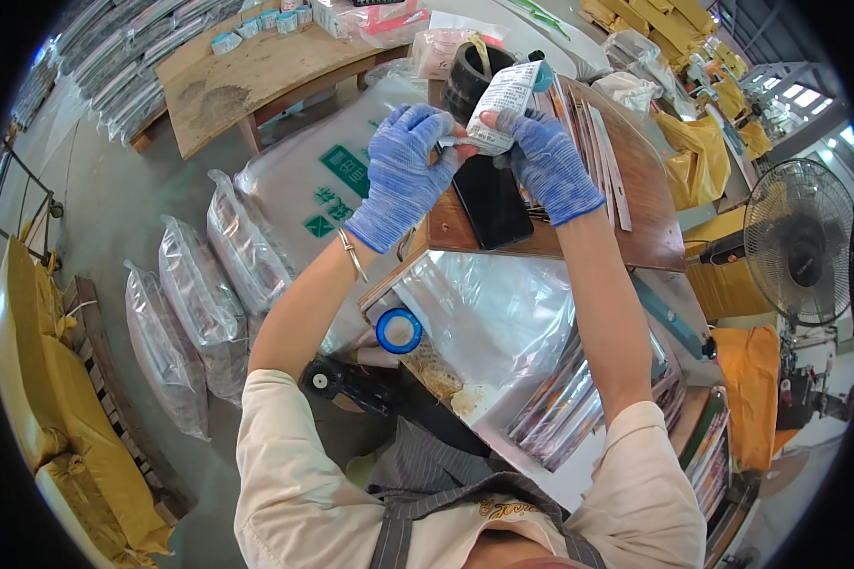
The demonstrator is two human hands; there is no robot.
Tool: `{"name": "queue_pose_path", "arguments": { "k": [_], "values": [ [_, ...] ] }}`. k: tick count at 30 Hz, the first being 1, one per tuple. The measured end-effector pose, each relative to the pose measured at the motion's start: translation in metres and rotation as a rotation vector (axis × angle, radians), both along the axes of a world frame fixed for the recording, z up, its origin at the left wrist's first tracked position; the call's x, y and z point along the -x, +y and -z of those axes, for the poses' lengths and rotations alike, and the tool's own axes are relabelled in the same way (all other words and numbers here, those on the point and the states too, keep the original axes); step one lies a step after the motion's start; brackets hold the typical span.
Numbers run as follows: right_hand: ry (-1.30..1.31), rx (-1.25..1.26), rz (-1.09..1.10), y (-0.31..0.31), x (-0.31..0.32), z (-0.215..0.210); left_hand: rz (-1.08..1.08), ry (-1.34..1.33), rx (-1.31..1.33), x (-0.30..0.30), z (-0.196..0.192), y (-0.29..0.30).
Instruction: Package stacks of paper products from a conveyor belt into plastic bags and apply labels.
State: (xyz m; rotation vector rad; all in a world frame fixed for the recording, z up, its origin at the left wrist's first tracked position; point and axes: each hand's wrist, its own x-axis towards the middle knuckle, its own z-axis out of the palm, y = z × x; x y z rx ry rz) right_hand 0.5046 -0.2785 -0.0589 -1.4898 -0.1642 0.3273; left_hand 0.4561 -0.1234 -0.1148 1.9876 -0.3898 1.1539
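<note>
Both my hands wear blue knit gloves with bare fingertips showing. A white printed paper slip (pixel 503 106) is held up between them, tilted, over the wooden tabletop (pixel 636 204). My left hand (pixel 410 163) pinches its lower left edge with thumb and finger. On the other side, my right hand (pixel 550 159) grips it, thumb lying over the print. Just below the slip, a black phone (pixel 491 207) rests on the wood. Behind it stands a dark round pot-like container (pixel 465 83), partly hidden by the slip.
A blue tape roll (pixel 399 331) and clear plastic sheeting (pixel 484 303) lie nearer me. Plastic-wrapped bundles (pixel 194 284) stand on the floor at left. A fan (pixel 799 242) stands at right. Beyond is a low wooden table (pixel 228 90), with yellow sacks (pixel 76 408) at far left.
</note>
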Motion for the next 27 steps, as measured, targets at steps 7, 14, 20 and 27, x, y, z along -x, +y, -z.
{"name": "queue_pose_path", "arguments": {
  "k": [7, 14, 20, 27],
  "values": [
    [-0.035, 0.066, -0.049, 0.002, 0.005, 0.001, -0.020, -0.075, -0.171, 0.011, -0.007, 0.006],
    [-0.020, 0.250, 0.060, -0.006, 0.010, 0.000, 0.303, -0.214, 0.339, 0.054, -0.002, 0.015],
    [-1.102, 0.624, 0.372, -0.015, 0.111, 0.038, -0.163, 0.059, 0.455, -0.028, 0.083, 0.105],
    [-0.796, 0.867, 0.738, -0.157, 0.179, 0.087, -0.140, 0.680, 0.049, -0.121, 0.269, 0.131]
  ]
}}
